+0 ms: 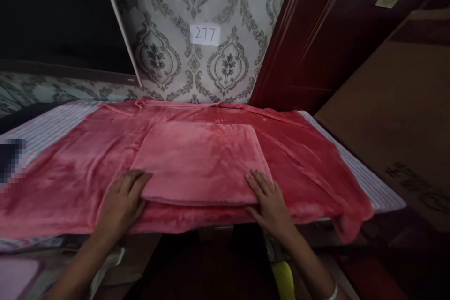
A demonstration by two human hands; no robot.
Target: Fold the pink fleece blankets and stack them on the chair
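A folded pink plush cloth point(200, 161) lies as a neat rectangle on top of a larger, spread-out red-pink plush blanket point(302, 159). My left hand point(123, 199) is at the near left corner of the folded cloth, fingers curled over its side and thumb by the front edge. At the near right corner, my right hand point(269, 199) has its fingers on top and its thumb beside the front edge. Both hands appear to grip the cloth at these corners; the thumb tips are partly hidden.
Beneath the blanket a striped sheet point(369, 183) shows at both ends. A large cardboard box point(393, 117) stands at the right, beside a dark red door point(316, 23). A black screen point(59, 18) is at the back left. A paper marked 277 point(205, 34) is on the patterned wall.
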